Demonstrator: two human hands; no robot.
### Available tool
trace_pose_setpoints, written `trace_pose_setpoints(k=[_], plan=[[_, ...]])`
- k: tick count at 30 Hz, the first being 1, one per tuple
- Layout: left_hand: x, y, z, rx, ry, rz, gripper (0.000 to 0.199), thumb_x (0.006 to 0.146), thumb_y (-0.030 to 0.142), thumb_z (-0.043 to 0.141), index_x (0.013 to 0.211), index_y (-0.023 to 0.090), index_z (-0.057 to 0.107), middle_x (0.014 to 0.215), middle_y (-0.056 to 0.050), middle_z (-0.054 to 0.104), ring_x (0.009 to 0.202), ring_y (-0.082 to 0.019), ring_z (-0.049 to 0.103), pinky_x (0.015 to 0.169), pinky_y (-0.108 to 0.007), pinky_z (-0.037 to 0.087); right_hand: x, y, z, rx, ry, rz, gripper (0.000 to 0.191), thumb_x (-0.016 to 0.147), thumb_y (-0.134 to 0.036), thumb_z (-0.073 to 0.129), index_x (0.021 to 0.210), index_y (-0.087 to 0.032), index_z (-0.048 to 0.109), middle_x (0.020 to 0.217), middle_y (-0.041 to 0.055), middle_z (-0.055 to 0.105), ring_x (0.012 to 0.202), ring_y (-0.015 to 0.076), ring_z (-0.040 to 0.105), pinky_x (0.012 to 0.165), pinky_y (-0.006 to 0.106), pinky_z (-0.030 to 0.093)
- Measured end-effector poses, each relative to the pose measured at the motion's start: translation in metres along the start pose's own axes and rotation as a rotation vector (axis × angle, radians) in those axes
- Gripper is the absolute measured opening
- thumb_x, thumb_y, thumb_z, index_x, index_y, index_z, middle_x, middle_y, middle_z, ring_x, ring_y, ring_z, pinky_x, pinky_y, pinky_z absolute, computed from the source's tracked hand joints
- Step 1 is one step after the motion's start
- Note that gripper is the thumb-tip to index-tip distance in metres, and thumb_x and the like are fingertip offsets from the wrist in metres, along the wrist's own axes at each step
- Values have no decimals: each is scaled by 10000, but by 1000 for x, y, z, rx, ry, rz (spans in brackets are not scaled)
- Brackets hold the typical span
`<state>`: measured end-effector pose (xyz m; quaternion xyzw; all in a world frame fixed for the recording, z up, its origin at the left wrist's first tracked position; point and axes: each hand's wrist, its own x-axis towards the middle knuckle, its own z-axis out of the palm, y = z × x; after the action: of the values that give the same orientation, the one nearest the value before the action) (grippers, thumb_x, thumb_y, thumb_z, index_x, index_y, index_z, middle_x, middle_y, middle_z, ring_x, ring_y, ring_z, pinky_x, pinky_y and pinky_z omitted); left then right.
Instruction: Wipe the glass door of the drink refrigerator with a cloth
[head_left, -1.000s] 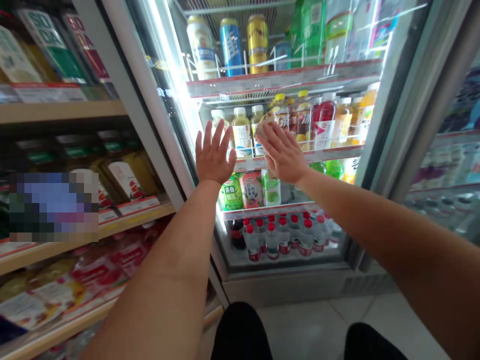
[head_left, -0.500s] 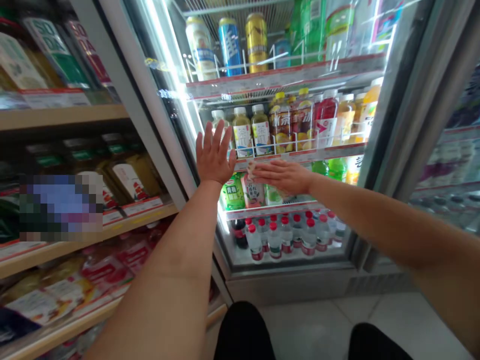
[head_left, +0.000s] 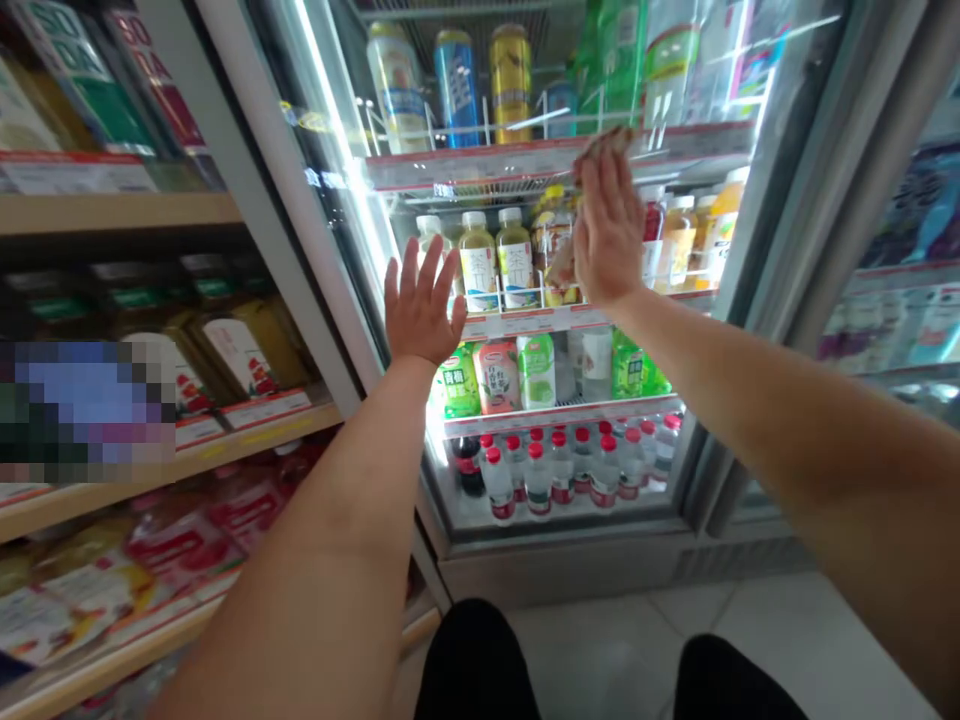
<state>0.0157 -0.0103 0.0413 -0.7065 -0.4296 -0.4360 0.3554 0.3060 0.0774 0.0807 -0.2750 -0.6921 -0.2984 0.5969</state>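
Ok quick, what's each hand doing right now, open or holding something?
Left hand: open, fingers spread, against the glass door, holding nothing visible.
Right hand: open, flat over a cloth at the glass.

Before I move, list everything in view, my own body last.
Fridge: one, grey, centre
Second fridge: one, grey, far right
Cans: at least three, white, blue, gold, top shelf
Big bottles: several, green, top shelf right
Tea bottles: several, green and brown, second shelf left
Juice bottles: several, red and orange, second shelf right
Cartons: several, green and pink, third shelf
Red-capped bottles: many, clear, bottom shelf
Wooden shelves: several, tan, left
Labelled bottles: several, brownish, middle left
Packs: several, red and yellow, lower left
Cloth: one, brownish, upper centre
Floor: one, grey, bottom
Left hand: one, bare, left of centre
Right hand: one, bare, over cloth
Forearms: two, bare, lower half
Knees: two, black, bottom
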Motion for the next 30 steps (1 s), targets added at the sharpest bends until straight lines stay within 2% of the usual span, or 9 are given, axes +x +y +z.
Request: trace_pose_setpoints(k=[3, 6, 9, 12, 18, 23, 26, 28, 30], plan=[[0, -1, 1, 0, 8, 6, 643, 985, 412, 505, 1606, 320, 367, 1689, 7, 311, 1605, -283, 99, 1325, -534, -22, -48, -35, 3, -10, -167, -211, 702, 1057, -215, 323, 1677, -327, 13, 1726, 5, 231, 1598, 269, 183, 1300, 578, 201], [0, -1, 1, -3, 20, 16, 640, 990, 422, 500, 1606, 317, 366, 1689, 7, 309, 1605, -279, 98, 1324, -532, -23, -93, -61, 1, 21, -312, -376, 830, 1021, -122, 386, 1653, -332, -108, 1706, 0, 277, 1586, 208, 219, 1317, 490, 199], [-1, -2, 2, 30, 35, 32, 642, 988, 413, 503, 1607, 309, 367, 1687, 1, 314, 1604, -274, 112, 1325, -526, -9, -122, -69, 1, 73, -429, -512, 917, 971, -70, 438, 1639, -291, -149, 1681, 8, 317, 1581, 182, 227, 1308, 454, 228], [-1, -2, 2, 50, 36, 39, 638, 990, 408, 496, 1606, 299, 371, 1686, -7, 317, 1603, -277, 119, 1324, -528, -7, -131, -67, 1, 117, -478, -596, 955, 923, -27, 447, 1641, -272, -134, 1681, 6, 302, 1578, 177, 238, 1293, 449, 259], [-1, -3, 2, 29, 33, 29, 622, 1016, 483, 462, 1606, 310, 370, 1686, -1, 318, 1605, -266, 107, 1325, -515, -13, -131, -64, 2, 160, -508, -603, 947, 922, -18, 435, 1640, -318, -106, 1673, -22, 314, 1559, 163, 289, 1287, 420, 274], [-2, -5, 2, 55, 45, 66, 650, 1033, 585, 385, 1615, 296, 360, 1683, -12, 327, 1605, -259, 109, 1325, -500, -2, -129, -85, 10, 138, -494, -522, 887, 958, -31, 408, 1649, -309, -75, 1670, -11, 326, 1568, 168, 263, 1294, 431, 263], [-3, -8, 5, 70, 63, 79, 638, 1049, 586, 333, 1622, 305, 344, 1686, -9, 320, 1604, -247, 105, 1327, -485, -13, -102, -97, 21, 112, -490, -501, 762, 1002, -64, 362, 1672, -283, 72, 1674, -2, 338, 1575, 157, 243, 1308, 430, 227], [-4, -11, 7, 101, 84, 104, 627, 1068, 555, 285, 1642, 303, 295, 1687, -10, 316, 1605, -220, 81, 1329, -464, -15, -71, -100, 27, 89, -471, -482, 711, 1014, -83, 350, 1671, -270, 153, 1684, 2, 331, 1582, 156, 223, 1318, 439, 195], [-5, -13, 9, 144, 98, 136, 637, 1080, 532, 243, 1667, 288, 207, 1689, -17, 310, 1604, -184, 41, 1331, -439, -7, -35, -98, 30, 69, -427, -439, 712, 1014, -102, 358, 1672, -286, 156, 1699, -4, 308, 1594, 166, 183, 1328, 463, 152]])
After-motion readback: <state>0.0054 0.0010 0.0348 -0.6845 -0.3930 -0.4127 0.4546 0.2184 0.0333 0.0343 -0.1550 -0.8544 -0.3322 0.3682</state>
